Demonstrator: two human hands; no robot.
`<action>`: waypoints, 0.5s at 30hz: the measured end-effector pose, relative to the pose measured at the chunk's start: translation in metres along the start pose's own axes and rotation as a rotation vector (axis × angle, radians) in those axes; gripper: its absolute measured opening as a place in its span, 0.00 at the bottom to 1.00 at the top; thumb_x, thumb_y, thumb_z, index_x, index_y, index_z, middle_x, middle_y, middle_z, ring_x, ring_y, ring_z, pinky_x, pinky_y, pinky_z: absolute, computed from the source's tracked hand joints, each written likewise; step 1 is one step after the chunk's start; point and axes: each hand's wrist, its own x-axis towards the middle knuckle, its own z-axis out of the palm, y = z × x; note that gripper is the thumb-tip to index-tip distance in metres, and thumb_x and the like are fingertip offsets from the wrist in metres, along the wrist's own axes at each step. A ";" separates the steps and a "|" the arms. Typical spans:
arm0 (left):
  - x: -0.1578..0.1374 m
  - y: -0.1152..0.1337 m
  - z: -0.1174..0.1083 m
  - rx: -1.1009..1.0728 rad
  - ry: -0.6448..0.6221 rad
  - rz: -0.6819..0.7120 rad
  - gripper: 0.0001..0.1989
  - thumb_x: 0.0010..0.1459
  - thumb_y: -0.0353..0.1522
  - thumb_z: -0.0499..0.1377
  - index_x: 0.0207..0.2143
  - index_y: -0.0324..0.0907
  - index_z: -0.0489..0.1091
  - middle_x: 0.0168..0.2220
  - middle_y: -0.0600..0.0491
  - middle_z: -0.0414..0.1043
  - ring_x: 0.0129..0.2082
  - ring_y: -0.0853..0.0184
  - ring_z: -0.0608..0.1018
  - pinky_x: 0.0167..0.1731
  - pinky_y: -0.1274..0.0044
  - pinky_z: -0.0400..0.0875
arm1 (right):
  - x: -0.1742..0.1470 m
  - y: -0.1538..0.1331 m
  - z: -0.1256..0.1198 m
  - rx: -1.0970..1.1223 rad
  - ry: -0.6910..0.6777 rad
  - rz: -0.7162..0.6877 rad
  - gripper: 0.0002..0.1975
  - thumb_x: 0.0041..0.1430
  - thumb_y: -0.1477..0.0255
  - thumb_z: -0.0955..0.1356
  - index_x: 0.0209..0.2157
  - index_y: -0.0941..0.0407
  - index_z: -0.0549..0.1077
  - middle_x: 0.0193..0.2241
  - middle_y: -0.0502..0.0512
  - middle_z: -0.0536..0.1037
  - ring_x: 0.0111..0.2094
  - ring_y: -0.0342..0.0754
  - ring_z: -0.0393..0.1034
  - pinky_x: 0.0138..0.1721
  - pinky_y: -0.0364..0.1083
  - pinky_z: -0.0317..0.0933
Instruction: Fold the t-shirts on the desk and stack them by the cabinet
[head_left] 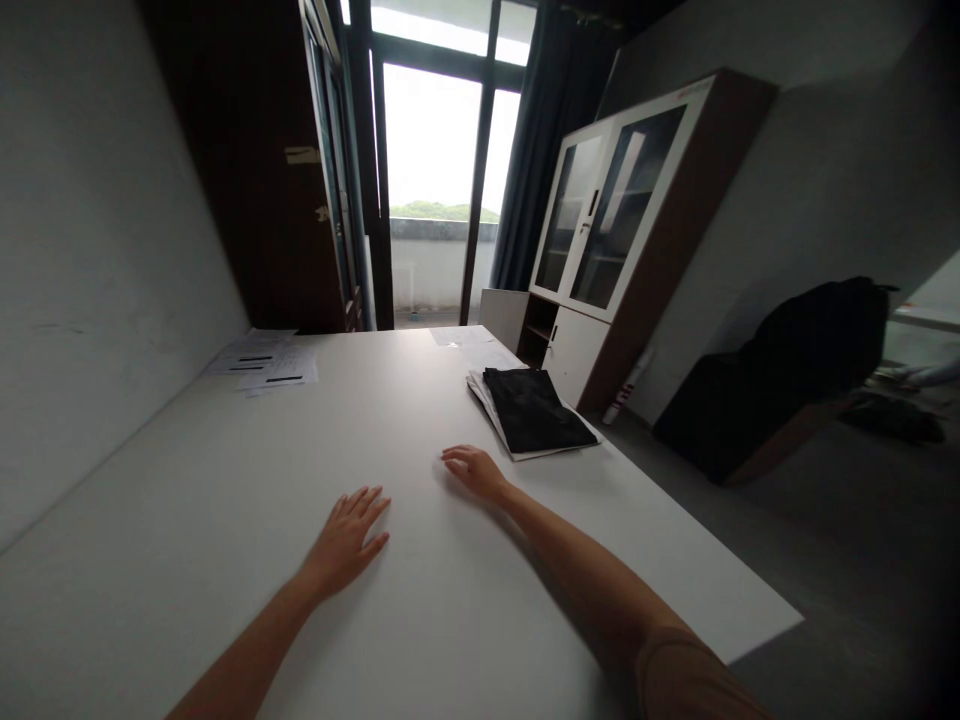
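My left hand [348,542] lies palm down on the white table [360,420], fingers stretched and thumb apart, holding nothing. Farther forward and to the right, my right hand [474,470] rests low over the tabletop with its fingers extended and slightly bent, also without anything in it. Just beyond the right hand is a folded black cloth [536,410], nearest to it but not touched. White sheets [486,402] show from beneath the cloth's left edge; whether they are paper or fabric I cannot tell.
Printed papers [274,360] lie at the table's far left by the wall. More sheets [459,337] are at the far end. A white cabinet [600,220] with glass doors stands at the right, its lower door open. A dark bulky shape [787,370] stands beyond the table's right edge.
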 end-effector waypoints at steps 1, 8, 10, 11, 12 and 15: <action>0.000 0.001 -0.001 -0.001 0.000 -0.005 0.27 0.68 0.41 0.54 0.68 0.51 0.60 0.72 0.51 0.53 0.71 0.54 0.55 0.69 0.54 0.46 | 0.008 0.010 -0.009 -0.046 0.063 0.058 0.13 0.70 0.66 0.64 0.45 0.52 0.80 0.47 0.55 0.81 0.49 0.51 0.74 0.55 0.50 0.65; 0.002 0.000 0.000 0.000 0.010 -0.005 0.27 0.67 0.41 0.54 0.68 0.52 0.60 0.71 0.52 0.54 0.71 0.54 0.56 0.69 0.54 0.47 | 0.055 0.078 -0.072 -0.530 0.343 0.580 0.22 0.68 0.65 0.64 0.59 0.59 0.71 0.60 0.68 0.70 0.60 0.59 0.61 0.61 0.54 0.54; 0.003 0.000 0.000 0.002 0.008 -0.003 0.28 0.67 0.41 0.55 0.68 0.52 0.60 0.71 0.52 0.54 0.71 0.54 0.56 0.69 0.54 0.47 | 0.057 0.092 -0.075 -0.632 0.299 0.686 0.28 0.66 0.62 0.66 0.63 0.62 0.67 0.64 0.72 0.64 0.65 0.62 0.55 0.63 0.57 0.47; 0.003 0.000 -0.001 0.002 0.008 0.000 0.28 0.67 0.41 0.54 0.68 0.52 0.60 0.71 0.52 0.54 0.71 0.54 0.56 0.69 0.55 0.47 | 0.056 0.097 -0.074 -0.670 0.272 0.706 0.30 0.65 0.61 0.66 0.64 0.62 0.66 0.65 0.72 0.62 0.66 0.63 0.52 0.64 0.58 0.44; 0.003 0.000 -0.001 0.002 0.009 0.002 0.28 0.67 0.41 0.54 0.68 0.52 0.60 0.71 0.52 0.54 0.71 0.54 0.56 0.69 0.55 0.46 | 0.055 0.102 -0.072 -0.699 0.250 0.706 0.30 0.66 0.61 0.66 0.64 0.62 0.66 0.66 0.72 0.62 0.67 0.63 0.50 0.65 0.59 0.40; 0.003 0.000 -0.002 0.004 0.004 0.003 0.27 0.68 0.41 0.54 0.68 0.52 0.59 0.72 0.52 0.53 0.71 0.55 0.55 0.69 0.55 0.46 | 0.052 0.110 -0.064 -0.726 0.248 0.659 0.23 0.69 0.65 0.61 0.61 0.59 0.69 0.64 0.68 0.65 0.66 0.61 0.51 0.66 0.60 0.36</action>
